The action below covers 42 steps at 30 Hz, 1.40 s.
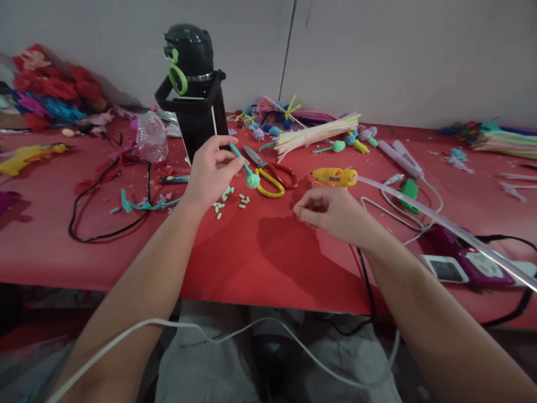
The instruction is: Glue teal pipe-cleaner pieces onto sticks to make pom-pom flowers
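Between the thumb and fingers of my left hand [215,170] is a green pipe-cleaner stem [240,155] with a mint green ball [253,180] at its lower end. Small green cut pieces [219,207] lie on the red table below that hand. My right hand [331,212] is closed over the table, its thumb and fingertips together; whatever it may pinch is too small to make out. Just behind it lies a yellow glue gun [335,176] with a long clear glue stick [423,208]. Scissors [272,178] with red and yellow handles rest between the hands.
A black bottle [195,95] stands behind my left hand. Pipe-cleaner bundles [316,134] lie at the back. On the right are a lilac tool [400,158], a green object [409,195] and a purple power strip [470,254]. A black cord [96,239] loops at left.
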Each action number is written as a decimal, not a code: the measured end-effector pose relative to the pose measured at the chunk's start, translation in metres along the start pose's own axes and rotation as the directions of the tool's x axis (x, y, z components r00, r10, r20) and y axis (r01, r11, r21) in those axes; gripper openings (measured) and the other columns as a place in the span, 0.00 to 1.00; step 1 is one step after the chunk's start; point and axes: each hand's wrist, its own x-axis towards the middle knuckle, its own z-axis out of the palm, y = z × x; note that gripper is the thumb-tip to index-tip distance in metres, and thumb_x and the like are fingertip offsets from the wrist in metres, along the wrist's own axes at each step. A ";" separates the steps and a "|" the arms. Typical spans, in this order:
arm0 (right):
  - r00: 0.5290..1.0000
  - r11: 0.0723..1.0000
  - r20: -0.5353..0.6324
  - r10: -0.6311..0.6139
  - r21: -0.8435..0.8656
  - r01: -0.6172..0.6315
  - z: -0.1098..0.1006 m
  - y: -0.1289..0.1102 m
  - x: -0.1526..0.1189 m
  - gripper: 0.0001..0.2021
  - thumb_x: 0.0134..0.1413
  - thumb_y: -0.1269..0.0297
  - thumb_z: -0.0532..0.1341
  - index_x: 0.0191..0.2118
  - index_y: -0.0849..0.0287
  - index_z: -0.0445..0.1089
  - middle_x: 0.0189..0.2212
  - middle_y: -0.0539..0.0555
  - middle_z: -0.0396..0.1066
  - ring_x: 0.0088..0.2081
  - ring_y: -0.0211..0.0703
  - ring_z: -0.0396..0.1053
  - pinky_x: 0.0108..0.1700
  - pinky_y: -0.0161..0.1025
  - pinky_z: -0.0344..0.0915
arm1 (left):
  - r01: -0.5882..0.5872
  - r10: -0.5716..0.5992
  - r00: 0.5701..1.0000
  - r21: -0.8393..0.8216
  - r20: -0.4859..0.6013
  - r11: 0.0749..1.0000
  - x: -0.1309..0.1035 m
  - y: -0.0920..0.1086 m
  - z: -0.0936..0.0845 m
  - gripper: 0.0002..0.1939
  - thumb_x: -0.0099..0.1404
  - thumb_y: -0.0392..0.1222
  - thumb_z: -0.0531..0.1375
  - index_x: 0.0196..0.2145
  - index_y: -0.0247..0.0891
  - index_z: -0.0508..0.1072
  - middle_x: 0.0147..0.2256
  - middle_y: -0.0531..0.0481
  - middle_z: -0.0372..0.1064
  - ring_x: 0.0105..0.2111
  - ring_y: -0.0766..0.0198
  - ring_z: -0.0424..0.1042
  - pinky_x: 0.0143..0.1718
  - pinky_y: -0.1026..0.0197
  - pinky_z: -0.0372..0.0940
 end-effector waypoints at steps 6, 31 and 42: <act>0.993 0.977 -0.118 0.004 -0.211 -0.029 -0.023 0.011 -0.039 0.13 0.58 0.58 0.57 0.25 0.56 0.67 0.22 0.49 0.66 0.25 0.39 0.62 0.30 0.38 0.57 | 0.038 -0.039 0.999 -0.022 -0.007 0.999 -0.001 0.004 0.002 0.15 0.61 0.33 0.65 0.46 0.41 0.72 0.30 0.53 0.76 0.30 0.62 0.79 0.35 0.60 0.78; 0.951 0.993 -0.299 0.081 0.104 -0.052 -0.003 0.027 0.021 0.17 0.53 0.47 0.66 0.31 0.59 0.72 0.22 0.50 0.68 0.23 0.39 0.63 0.25 0.37 0.58 | 0.008 -0.010 0.998 0.022 0.067 1.000 -0.005 0.005 0.003 0.19 0.62 0.32 0.63 0.51 0.42 0.72 0.31 0.53 0.77 0.30 0.63 0.78 0.34 0.61 0.75; 0.991 0.965 -0.131 -0.024 0.256 0.057 0.028 0.026 0.006 0.18 0.57 0.46 0.65 0.29 0.57 0.69 0.24 0.51 0.70 0.25 0.40 0.66 0.28 0.38 0.64 | -0.053 0.044 0.992 0.071 0.117 0.996 -0.006 0.011 0.007 0.14 0.63 0.30 0.62 0.45 0.41 0.75 0.30 0.53 0.76 0.32 0.62 0.78 0.39 0.61 0.75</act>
